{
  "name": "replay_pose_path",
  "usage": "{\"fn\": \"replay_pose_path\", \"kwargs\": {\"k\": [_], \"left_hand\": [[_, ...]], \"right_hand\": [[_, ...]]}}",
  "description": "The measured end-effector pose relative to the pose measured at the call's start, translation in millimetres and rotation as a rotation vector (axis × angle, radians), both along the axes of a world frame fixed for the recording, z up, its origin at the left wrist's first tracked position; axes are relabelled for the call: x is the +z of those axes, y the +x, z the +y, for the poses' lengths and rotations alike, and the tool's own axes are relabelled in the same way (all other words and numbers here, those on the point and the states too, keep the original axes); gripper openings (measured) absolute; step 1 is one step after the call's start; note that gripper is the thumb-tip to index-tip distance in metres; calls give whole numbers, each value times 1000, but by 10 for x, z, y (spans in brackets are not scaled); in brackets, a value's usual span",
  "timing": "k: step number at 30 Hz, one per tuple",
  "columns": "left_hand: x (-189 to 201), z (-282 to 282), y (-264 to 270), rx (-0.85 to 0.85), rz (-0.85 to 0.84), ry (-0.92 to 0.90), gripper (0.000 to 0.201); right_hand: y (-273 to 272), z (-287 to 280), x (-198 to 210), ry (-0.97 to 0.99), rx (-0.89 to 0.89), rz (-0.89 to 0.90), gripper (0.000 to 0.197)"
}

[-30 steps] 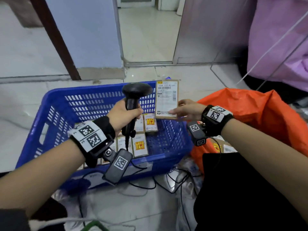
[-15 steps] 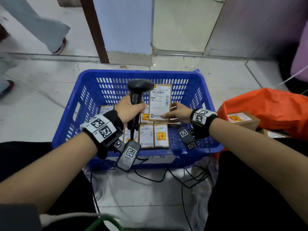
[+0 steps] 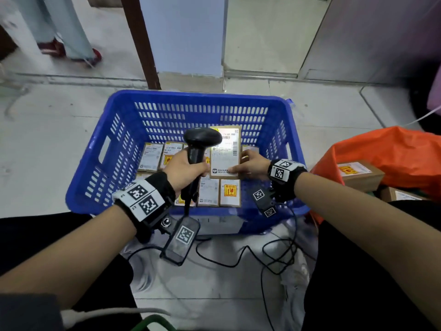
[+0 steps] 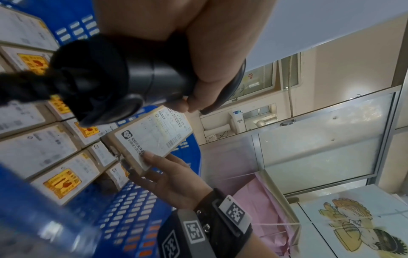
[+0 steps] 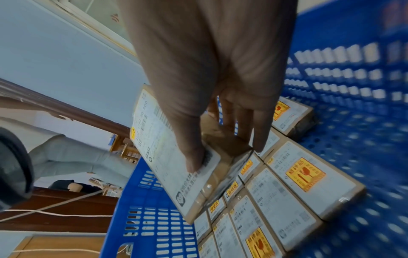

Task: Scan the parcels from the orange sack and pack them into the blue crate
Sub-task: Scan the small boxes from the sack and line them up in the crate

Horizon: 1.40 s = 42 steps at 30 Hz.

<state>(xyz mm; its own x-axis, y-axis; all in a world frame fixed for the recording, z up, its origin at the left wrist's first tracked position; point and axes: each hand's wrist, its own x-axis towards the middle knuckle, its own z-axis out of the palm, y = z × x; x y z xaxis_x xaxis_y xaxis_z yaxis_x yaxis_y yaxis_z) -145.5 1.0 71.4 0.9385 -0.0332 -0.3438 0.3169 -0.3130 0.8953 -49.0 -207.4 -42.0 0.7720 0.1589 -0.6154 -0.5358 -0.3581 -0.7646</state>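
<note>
My left hand [image 3: 183,169] grips the handle of a black barcode scanner [image 3: 199,144] over the blue crate [image 3: 200,99]; its head points at a flat brown parcel [image 3: 226,151] with a white label. My right hand [image 3: 248,164] pinches that parcel at its lower right corner, thumb on the label, fingers behind, and holds it tilted above the crate's floor. In the right wrist view the parcel [image 5: 176,157] hangs over several labelled parcels [image 5: 304,174] laid flat in rows. The orange sack [image 3: 391,151] lies to the right with a parcel [image 3: 358,174] showing in its mouth.
Black cables [image 3: 269,256] trail over the floor in front of the crate. A second person's legs [image 3: 71,39] stand at the far left. A wall pillar [image 3: 183,37] and a dark door frame [image 3: 140,44] rise behind the crate. A pink sheet [image 4: 264,209] hangs at the right.
Both hands have come from beside the orange sack to over the middle of the crate and lower into it, the parcel still held in front of the scanner. My view has tilted down and left.
</note>
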Motion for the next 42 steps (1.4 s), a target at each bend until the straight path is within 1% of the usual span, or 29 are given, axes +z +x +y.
{"fn": "replay_pose_path", "kwargs": {"k": [1,2,7,11,13,16,19,22,25,27,29,31,32,33,35,36,39,42], "left_hand": [[2,1,2,2,9,-2,11],[3,5,7,4,9,-3,13],[21,10,-5,11,-16,10,19],[24,46,-7,7,9,-11,15],[29,57,-2,16,13,-20,13],[33,69,1,31,9,-25,8],[21,80,11,27,3,-17,9],[1,84,23,22,7,-15,9],[-8,85,35,9,10,-6,8],[-4,79,47,-6,13,-3,7],[5,71,67,-14,14,2,7],[9,60,83,-26,17,5,7],[12,51,85,-30,18,2,7],[15,40,87,-27,18,-5,7],[16,22,84,-13,17,-16,9],[18,15,82,-11,16,-18,10],[34,-9,84,-34,6,-23,13],[46,-42,88,-53,7,-25,14]], "right_hand": [[-9,19,13,33,-10,4,59],[-7,37,16,48,-17,9,55],[14,52,-28,22,13,0,60],[20,53,-20,30,21,7,59],[26,39,-5,31,13,14,62],[29,35,11,0,14,-24,67],[4,8,-33,-49,24,-59,57],[0,-61,-87,-25,3,3,55],[-22,-114,-123,-43,32,43,51],[-61,-156,-185,-91,47,75,58],[-130,-206,-284,-140,73,141,70],[-222,-255,-368,-146,103,207,74],[-294,-264,-360,-146,111,235,71],[-369,-263,-322,-135,110,255,59],[-508,-300,-267,-104,98,310,28],[-557,-348,-271,-121,88,336,24],[-709,-504,-259,-177,81,375,38],[-869,-647,-210,-193,37,362,31]]}}
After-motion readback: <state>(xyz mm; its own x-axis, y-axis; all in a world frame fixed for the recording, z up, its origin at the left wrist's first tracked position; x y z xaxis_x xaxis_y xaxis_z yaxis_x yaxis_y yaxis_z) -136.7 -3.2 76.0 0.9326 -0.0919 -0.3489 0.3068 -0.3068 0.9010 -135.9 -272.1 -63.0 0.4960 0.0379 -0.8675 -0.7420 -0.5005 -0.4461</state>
